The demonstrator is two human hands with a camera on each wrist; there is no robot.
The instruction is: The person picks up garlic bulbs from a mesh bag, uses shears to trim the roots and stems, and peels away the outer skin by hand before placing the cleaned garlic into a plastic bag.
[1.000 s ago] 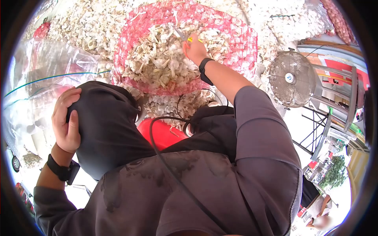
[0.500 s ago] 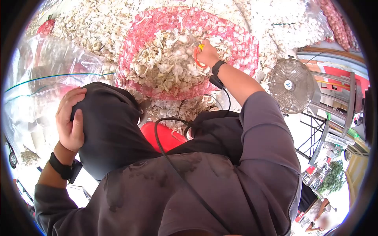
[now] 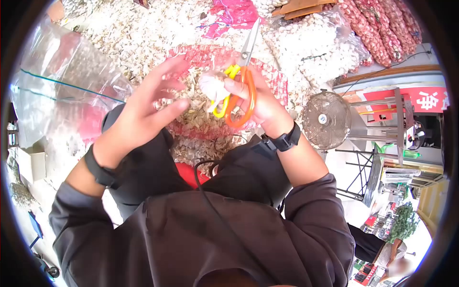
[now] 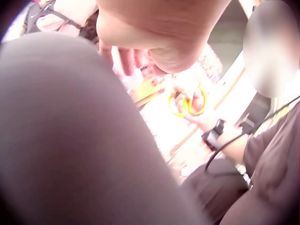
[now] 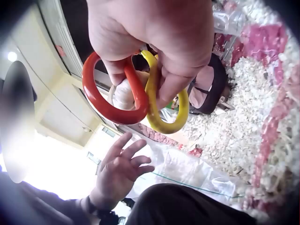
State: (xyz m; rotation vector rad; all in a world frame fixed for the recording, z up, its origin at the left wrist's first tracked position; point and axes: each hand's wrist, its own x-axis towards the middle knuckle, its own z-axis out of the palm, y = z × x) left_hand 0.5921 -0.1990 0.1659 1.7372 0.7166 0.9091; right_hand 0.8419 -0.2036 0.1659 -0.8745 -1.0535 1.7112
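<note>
My right hand [image 3: 263, 103] grips a pair of scissors [image 3: 251, 91] with one orange and one yellow handle, blades pointing up and away. The same fingers pinch a whitish garlic bulb [image 3: 212, 87], which shows behind the handles in the right wrist view. My left hand [image 3: 141, 107] is raised across from the bulb, fingers spread and holding nothing; the right wrist view has that left hand [image 5: 119, 173] with its palm visible. Below both hands lies a red mesh sack [image 3: 203, 51] with loose garlic [image 3: 193, 105] heaped in its mouth.
Garlic and peelings [image 3: 129, 33] cover the ground ahead. Clear plastic sheeting [image 3: 57, 71] lies at left. A round fan [image 3: 326, 119] stands at right, near full mesh sacks [image 3: 363, 28]. A black cable [image 3: 205, 186] runs over my lap.
My right hand has come back from the garlic heap, now holding a bulb along with the scissors. My left hand has lifted off the knee toward it. The head view has shifted.
</note>
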